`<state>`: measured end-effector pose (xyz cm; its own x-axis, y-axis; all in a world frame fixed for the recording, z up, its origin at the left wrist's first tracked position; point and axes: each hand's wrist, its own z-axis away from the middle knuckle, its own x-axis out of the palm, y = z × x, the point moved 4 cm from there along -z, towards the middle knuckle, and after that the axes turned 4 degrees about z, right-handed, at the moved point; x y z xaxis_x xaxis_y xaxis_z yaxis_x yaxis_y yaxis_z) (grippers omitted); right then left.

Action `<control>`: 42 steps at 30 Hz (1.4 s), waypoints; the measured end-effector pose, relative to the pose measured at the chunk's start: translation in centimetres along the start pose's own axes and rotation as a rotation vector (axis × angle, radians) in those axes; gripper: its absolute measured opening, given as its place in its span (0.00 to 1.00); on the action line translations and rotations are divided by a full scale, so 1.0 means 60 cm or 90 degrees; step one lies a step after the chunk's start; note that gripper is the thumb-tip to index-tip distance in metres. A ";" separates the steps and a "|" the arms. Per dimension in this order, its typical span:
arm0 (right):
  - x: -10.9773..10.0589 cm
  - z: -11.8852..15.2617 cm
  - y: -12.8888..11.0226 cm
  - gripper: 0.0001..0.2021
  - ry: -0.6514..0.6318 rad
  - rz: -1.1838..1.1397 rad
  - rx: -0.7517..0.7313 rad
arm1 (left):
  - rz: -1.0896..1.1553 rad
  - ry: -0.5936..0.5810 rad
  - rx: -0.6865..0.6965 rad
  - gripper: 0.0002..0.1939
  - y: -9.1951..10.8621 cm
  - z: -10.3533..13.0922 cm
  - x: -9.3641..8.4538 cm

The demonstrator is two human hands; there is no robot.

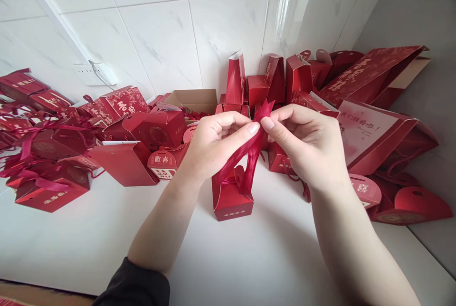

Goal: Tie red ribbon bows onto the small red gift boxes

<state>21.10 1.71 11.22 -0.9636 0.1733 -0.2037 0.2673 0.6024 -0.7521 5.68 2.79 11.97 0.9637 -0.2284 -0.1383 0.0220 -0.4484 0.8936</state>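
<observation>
A small red gift box stands upright on the white table, with gold characters along its lower front. Dark red ribbon rises from the box top in two strands to its pointed ends. Thumb and fingers of my left hand pinch the ribbon near its upper end from the left. On the right, my right hand pinches the same ribbon close to its tips, the two thumbs nearly touching. Both hands are above the box and partly hide the ribbon.
Many red boxes and ribbons crowd the left, including a beribboned box. An open cardboard box stands behind. Tall red boxes and large red bags line the back and right. A tiled wall bounds the white table.
</observation>
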 end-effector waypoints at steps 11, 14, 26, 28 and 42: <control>0.001 0.003 -0.005 0.09 0.030 -0.009 -0.026 | -0.007 -0.008 0.036 0.10 -0.002 0.001 0.002; 0.002 0.003 -0.008 0.08 0.028 -0.008 -0.033 | -0.005 -0.013 0.032 0.11 -0.002 0.001 0.003; -0.003 0.010 -0.009 0.08 0.055 0.002 -0.048 | 0.066 -0.009 0.005 0.13 -0.010 -0.001 0.008; -0.004 0.011 -0.012 0.09 0.060 0.004 -0.048 | 0.085 -0.010 -0.008 0.13 -0.013 -0.001 0.008; 0.022 -0.006 0.024 0.15 -0.194 -0.045 0.069 | 0.094 0.140 0.117 0.11 0.022 -0.009 -0.025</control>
<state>20.19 3.08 10.09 -0.9418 -0.1176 -0.3148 0.2131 0.5152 -0.8301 4.42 3.01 13.58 0.9876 -0.1196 0.1013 -0.1522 -0.5772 0.8023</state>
